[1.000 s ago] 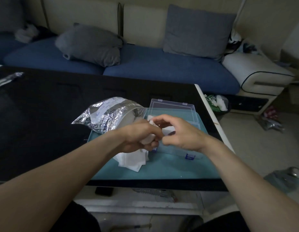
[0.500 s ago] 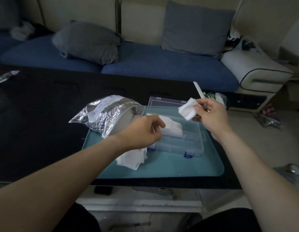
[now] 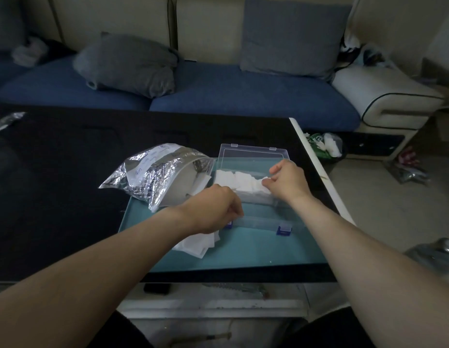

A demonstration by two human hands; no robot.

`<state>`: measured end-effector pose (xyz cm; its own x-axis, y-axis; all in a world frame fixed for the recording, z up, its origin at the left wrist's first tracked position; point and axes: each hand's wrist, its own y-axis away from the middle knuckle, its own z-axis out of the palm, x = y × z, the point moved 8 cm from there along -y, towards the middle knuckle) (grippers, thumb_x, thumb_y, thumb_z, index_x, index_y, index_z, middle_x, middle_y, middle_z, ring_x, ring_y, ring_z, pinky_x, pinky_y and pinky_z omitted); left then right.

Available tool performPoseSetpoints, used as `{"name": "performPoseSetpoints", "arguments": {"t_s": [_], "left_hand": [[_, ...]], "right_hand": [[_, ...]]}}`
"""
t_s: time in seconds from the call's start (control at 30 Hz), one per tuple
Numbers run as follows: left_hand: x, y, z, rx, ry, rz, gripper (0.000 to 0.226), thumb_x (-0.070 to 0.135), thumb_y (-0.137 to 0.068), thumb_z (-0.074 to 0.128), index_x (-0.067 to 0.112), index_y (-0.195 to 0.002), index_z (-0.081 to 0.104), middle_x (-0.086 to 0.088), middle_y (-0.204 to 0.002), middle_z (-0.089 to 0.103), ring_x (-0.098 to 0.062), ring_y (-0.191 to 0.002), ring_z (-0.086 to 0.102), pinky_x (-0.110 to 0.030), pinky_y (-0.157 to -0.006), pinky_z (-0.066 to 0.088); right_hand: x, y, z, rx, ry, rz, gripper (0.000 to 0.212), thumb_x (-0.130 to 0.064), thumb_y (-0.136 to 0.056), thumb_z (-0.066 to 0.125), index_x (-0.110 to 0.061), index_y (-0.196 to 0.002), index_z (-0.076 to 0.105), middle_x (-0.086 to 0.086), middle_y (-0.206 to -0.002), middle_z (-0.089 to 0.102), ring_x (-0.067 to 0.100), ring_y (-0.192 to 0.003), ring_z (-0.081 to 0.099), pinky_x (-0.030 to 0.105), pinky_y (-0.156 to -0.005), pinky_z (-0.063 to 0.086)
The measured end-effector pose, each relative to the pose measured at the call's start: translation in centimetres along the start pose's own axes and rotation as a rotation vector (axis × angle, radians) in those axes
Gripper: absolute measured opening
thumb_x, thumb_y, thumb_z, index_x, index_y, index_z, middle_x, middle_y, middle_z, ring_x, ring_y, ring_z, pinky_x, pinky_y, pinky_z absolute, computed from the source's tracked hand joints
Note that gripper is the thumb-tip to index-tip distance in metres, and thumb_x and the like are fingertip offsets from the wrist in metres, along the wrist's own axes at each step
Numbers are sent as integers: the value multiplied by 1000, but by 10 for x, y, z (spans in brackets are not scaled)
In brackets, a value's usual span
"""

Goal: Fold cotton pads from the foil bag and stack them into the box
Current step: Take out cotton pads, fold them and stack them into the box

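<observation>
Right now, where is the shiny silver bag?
In the head view the foil bag lies left of the clear box, partly on the teal tray, just beyond the left hand.

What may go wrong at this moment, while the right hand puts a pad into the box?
1. The right hand presses at the end of the row of folded pads in the clear box; a rough push might unfold or tip them.
2. The loose pads lie half under the left hand, which might drag them across the teal tray.
</observation>
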<state>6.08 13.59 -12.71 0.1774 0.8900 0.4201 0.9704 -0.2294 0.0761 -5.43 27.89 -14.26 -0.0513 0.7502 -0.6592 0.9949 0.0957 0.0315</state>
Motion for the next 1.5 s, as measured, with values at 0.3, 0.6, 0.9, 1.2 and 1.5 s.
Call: {"name": "performPoseSetpoints", "arguments": {"t_s": [0.3,0.6,0.9,1.2,1.5], "left_hand": [[0,7,-13,126,69,76,20,22,-93,59,16,-101,76,3,-95,74,-7,-81,64,-21,-76,50],[-19,29,-24,-154,-96,-166,36,30,-98,50,7,-79,71,-7,-70,72,-16,-59,66,-28,-66,55],[-42,58,-9,-456,-209,-460,38,30,-97,54,1,-75,65,-2,-54,66,-19,-44,64,-19,-45,50],[-54,56,-4,-238,-454,-367,64,55,-88,62,11,-132,46,-9,-125,56,-29,-110,60,-37,-86,47],[-56,58,4,-216,-353,-343,54,49,-87,68,12,-124,51,-10,-128,58,-30,-115,59,-35,-88,46]], "right_hand": [[-19,4,-10,3,223,-107,8,-14,-90,67,-17,-83,71,-2,-85,68,14,-78,63,26,-73,47],[-11,0,6,-153,147,16,28,-26,-74,89,-16,-98,80,-1,-104,76,14,-103,67,27,-96,51],[-34,4,-7,28,169,-125,10,-14,-87,74,-16,-95,80,0,-100,76,14,-92,69,26,-84,54],[-92,77,5,-137,267,-462,28,-6,-92,58,-19,-112,74,0,-111,71,10,-91,63,18,-81,47],[-44,24,-4,14,201,-213,28,-6,-96,50,-11,-115,70,8,-124,68,25,-117,61,31,-101,44]]}}
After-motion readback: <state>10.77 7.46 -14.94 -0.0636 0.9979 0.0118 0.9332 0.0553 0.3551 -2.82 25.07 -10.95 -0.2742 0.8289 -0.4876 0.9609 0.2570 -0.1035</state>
